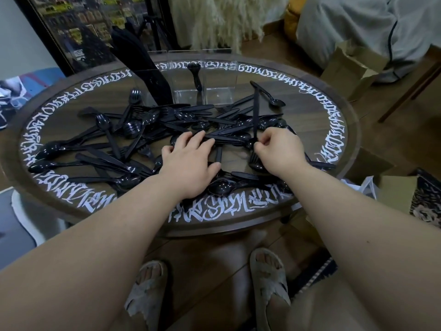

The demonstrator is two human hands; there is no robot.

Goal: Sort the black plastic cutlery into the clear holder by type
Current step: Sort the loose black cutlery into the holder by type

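black plastic: loose pile of black plastic cutlery [167, 134], forks, spoons and knives tangled together, spread over the round dark wooden table with white lettering on its rim [334, 139].
right hand: right hand [279, 151] pinches the handle of a long black plastic knife [255, 111] between thumb and fingertips; knife stands near upright, tip pointing away toward the holder.
left hand: left hand [191, 161] lies flat on the pile, fingers spread and fairly straight, pressing pieces down, gripping nothing i can see.
step: looks like pulling one knife clear of the tangle.
how to do it well: keep the left hand pinning the neighbours, lift the knife straight along its length so it doesn't drag spoons off, then carry it to the knife stack.
holder: clear plastic compartmented holder [214, 91] at the far side of the table, just behind the pile.
left compartment: tall leaning bundle of black knives [143, 68].
middle compartment: a single fork [195, 75], tines up, i think.
right compartment: can't see anything in it.
progress: early, most pieces unsorted.
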